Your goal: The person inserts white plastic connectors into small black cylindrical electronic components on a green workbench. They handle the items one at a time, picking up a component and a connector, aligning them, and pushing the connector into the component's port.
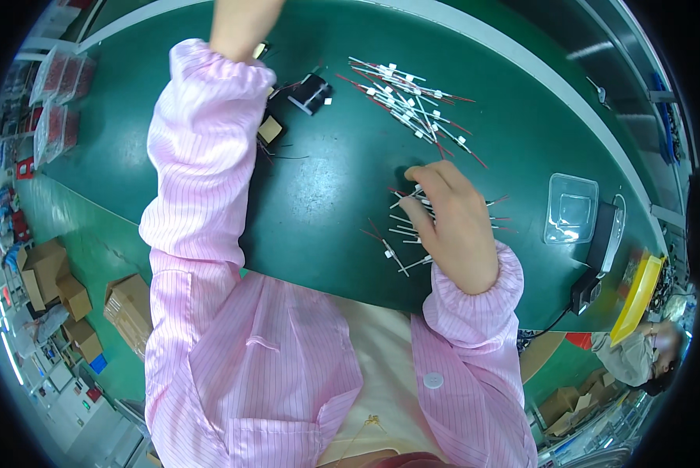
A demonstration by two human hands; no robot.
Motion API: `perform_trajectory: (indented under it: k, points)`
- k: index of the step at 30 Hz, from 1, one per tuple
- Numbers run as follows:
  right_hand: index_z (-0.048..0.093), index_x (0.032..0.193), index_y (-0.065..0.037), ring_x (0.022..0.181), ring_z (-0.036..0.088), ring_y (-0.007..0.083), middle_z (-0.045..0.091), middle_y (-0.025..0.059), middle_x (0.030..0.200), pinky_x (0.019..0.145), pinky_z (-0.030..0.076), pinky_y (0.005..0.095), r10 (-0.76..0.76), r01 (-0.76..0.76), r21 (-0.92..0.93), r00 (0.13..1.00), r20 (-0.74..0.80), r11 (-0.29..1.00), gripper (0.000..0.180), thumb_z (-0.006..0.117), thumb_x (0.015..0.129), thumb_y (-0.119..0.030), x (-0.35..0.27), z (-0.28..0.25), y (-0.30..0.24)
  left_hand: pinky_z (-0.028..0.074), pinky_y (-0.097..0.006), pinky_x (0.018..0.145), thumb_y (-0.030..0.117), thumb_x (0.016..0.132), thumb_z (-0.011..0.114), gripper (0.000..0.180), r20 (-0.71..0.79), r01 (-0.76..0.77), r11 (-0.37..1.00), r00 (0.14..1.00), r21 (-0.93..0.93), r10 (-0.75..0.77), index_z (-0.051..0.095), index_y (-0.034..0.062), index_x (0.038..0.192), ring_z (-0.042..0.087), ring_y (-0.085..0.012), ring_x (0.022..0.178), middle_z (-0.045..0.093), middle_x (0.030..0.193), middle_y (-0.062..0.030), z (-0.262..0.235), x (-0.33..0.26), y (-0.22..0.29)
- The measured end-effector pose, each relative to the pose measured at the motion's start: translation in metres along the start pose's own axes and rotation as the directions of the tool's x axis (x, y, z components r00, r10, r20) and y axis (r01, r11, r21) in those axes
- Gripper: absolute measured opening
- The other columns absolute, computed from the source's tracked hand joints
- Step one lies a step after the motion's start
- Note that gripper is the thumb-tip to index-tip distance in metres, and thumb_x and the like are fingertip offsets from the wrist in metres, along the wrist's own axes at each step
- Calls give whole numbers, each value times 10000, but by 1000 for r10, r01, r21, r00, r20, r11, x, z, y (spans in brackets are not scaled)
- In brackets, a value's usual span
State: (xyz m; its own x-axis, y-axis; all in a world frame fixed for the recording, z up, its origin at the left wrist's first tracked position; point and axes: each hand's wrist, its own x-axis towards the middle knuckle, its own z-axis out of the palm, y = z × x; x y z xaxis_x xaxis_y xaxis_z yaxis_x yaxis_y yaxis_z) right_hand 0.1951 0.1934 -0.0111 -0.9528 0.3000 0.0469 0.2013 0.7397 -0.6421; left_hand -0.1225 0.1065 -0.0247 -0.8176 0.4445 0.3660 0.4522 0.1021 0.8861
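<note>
Over a small pile of short white-sleeved wires (400, 230) with red leads and white tags, my right hand (455, 207) is held palm down. Its thumb and forefinger are apart and slightly bent. Wires show between and below them, and I see none gripped; the palm hides part of the pile. My left arm (202, 156) stretches far forward across the table, and its hand lies beyond the upper edge, so only the wrist shows. Beside the left cuff are a black part with thin leads (311, 93) and a dark block with a tan top (270, 129).
A larger heap of tagged wires (412, 101) lies farther off on the green table (318, 203). To the right are a clear plastic box (572, 209), a black device with a cable (588, 288) and a yellow tray (638, 300). Bags of red parts (57, 129) stand left; a person (638, 355) is at lower right.
</note>
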Motion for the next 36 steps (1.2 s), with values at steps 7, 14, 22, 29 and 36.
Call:
perform_trajectory:
  k: [7,14,22,29,36]
  points:
    - [611,831,-4,844,578,310,550,118,902,726,488,400,-13,16,-72,999,36,997,108,635,729,22,-3,1,6,480,-448,845,389,864,592,414,36,77,249,907,966,-420,672,33,1060,638,-380,949,681,953,-203,-45,2,-26]
    - [579,788,-2,837,566,289,520,117,848,719,484,393,-58,64,-251,998,30,966,114,584,691,56,2,17,8,501,-482,796,287,875,580,288,169,-87,287,946,954,-276,653,39,1003,631,-400,938,671,974,-206,-25,-16,-26]
    - [558,811,-6,735,597,278,551,116,779,622,482,382,-83,64,-161,990,-113,985,69,597,763,24,5,9,3,505,-371,699,98,884,585,138,14,-141,845,988,515,156,590,3,984,646,-275,766,660,849,-159,-33,-16,15]
    - [592,977,34,661,629,109,640,86,786,525,453,216,267,-41,541,900,-345,840,168,594,819,90,0,-4,4,487,-250,681,-19,863,554,205,413,199,885,911,-421,-9,545,0,1067,600,-148,802,574,932,-70,-6,-89,89]
    - [588,957,34,629,608,118,637,122,899,489,434,204,404,-84,961,914,-31,263,83,583,899,-25,-1,-18,0,461,-247,573,-53,858,466,233,724,752,452,630,-479,-281,552,26,1060,618,-196,813,590,1049,-141,26,-140,74]
